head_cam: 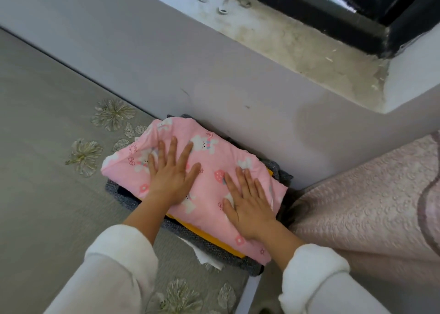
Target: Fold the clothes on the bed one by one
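Here, the fingers (184, 155) of both hands lie straight and spread, holding nothing. The left hand (171, 175) and right hand (247, 206) press palms down on the folded pink cotton garment printed with white rabbits and strawberries (214, 151). That garment tops a stack at the bed's far edge, against the grey wall (214, 75), near the corner where a pale pink textured blanket (369, 206) begins. Beneath it show a yellow folded cloth (214, 242) and a dark grey knitted piece (119, 192), on the grey bed cover embroidered with flowers (47, 194).

The risk, as I judge it, is that the pink piece overhangs the stack, so uneven pressing or a quick lift could slide it off or skew the pile. How many garments lie underneath is hidden. The white scrap (204, 256) at the stack's near edge is possibly paper or cloth. No unfolded clothes show.
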`<action>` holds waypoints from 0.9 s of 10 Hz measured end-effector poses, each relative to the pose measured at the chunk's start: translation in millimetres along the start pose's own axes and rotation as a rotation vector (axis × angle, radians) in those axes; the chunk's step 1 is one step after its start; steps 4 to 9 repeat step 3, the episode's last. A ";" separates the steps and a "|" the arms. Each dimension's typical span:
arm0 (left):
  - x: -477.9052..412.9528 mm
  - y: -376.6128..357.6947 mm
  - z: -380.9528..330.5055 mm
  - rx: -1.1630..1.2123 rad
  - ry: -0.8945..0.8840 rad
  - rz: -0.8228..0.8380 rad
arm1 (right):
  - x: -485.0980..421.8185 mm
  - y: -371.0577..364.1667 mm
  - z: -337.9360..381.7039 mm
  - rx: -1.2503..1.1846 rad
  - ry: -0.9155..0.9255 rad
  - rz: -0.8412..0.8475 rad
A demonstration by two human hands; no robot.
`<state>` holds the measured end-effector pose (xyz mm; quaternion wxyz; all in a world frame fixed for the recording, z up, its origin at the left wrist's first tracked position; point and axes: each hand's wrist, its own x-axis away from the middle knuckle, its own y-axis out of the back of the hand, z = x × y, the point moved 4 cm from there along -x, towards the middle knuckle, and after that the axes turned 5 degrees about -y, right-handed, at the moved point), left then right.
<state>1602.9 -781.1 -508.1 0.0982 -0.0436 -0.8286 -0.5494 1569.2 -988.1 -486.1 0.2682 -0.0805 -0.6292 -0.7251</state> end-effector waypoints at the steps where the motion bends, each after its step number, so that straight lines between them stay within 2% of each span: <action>1: 5.4 9.7 -11.9 -0.046 0.033 0.035 | 5.0 16.6 -1.0 -0.032 -0.008 0.088; 2: 17.0 23.5 -27.4 -0.030 0.081 0.030 | 13.5 36.4 -1.3 -0.140 0.004 0.110; 3: 41.0 31.7 -45.3 0.019 0.105 -0.015 | 27.6 57.4 1.6 -0.310 -0.014 0.051; 9: 41.0 31.7 -45.3 0.019 0.105 -0.015 | 27.6 57.4 1.6 -0.310 -0.014 0.051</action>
